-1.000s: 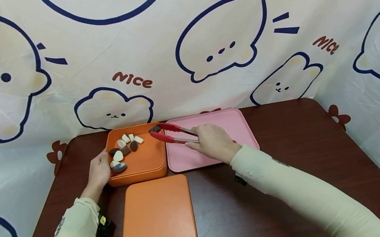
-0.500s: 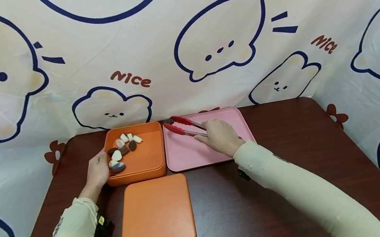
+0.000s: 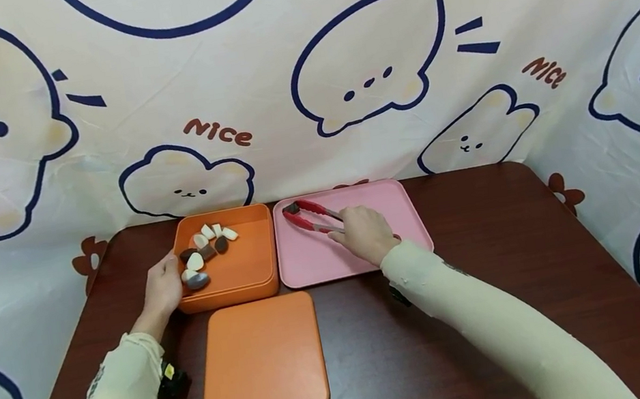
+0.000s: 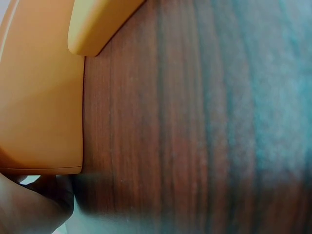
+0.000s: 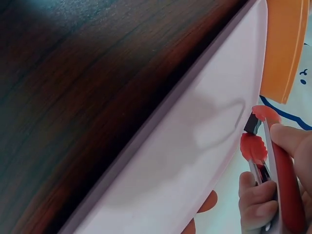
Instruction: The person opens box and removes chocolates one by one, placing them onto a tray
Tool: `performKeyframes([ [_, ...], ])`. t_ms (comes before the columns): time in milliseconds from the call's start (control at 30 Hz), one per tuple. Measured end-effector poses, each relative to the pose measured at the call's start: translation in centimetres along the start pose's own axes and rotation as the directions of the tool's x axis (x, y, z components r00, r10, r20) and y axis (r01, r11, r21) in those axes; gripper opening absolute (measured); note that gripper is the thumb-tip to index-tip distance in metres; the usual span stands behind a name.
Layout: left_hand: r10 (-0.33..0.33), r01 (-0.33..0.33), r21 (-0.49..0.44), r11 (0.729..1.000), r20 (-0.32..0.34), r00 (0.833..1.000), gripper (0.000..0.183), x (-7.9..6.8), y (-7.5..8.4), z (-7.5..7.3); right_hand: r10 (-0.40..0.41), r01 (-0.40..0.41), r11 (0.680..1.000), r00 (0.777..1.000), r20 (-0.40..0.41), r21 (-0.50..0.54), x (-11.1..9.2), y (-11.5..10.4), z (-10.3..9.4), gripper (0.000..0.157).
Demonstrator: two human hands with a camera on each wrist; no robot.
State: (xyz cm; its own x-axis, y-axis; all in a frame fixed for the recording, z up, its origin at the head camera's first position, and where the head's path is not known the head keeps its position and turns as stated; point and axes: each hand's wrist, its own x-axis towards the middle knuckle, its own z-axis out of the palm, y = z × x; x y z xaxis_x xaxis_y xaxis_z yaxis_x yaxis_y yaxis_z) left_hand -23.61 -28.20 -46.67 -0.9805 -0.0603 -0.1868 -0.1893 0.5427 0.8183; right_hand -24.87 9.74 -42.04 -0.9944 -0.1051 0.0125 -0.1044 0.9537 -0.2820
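Note:
My right hand (image 3: 367,234) grips red-tipped metal tongs (image 3: 316,218) over the back left part of the pink tray (image 3: 312,269). A small dark block (image 5: 251,124) is pinched between the tongs' tips, close over the tray in the head view. My left hand (image 3: 161,291) holds the left wall of the orange box (image 3: 251,261), thumb at the rim. Inside the box, toward its left side, lie several small white pieces (image 3: 195,261), dark brown pieces (image 3: 221,244) and a smooth grey piece (image 3: 198,281). The left wrist view shows part of that hand against the box's side.
An orange lid (image 3: 261,367) lies flat on the dark wooden table (image 3: 412,358), in front of the box. Box and tray stand side by side near the table's back edge. A printed cloth (image 3: 274,61) hangs behind and along both sides.
The tongs, carrying the dark block, have moved right from above the orange box to over the pink tray, then lower toward it. My left hand keeps its hold on the box.

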Motion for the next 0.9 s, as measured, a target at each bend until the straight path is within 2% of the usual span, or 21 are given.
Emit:
performKeyframes([
  [200, 0.01, -0.01, -0.007, 1.0, 0.007, 1.0, 0.06, -0.1, 0.1, 0.1, -0.001, 0.0, 1.0, 1.0, -0.021, -0.011, 0.1, 0.0, 0.5, 0.034],
  [500, 0.007, -0.007, -0.005, 1.0, 0.001, 1.0, 0.06, -0.1, 0.1, -0.1, 0.022, -0.022, 0.999, 1.0, 0.0, -0.03, 0.3, 0.1, 0.7, 0.037],
  [900, 0.0, 0.0, -0.007, 1.0, 0.007, 1.0, 0.061, -0.1, 0.0, -0.1, 0.048, -0.048, 0.998, 0.999, 0.009, 0.034, -0.1, 1.1, -0.3, 0.037],
])
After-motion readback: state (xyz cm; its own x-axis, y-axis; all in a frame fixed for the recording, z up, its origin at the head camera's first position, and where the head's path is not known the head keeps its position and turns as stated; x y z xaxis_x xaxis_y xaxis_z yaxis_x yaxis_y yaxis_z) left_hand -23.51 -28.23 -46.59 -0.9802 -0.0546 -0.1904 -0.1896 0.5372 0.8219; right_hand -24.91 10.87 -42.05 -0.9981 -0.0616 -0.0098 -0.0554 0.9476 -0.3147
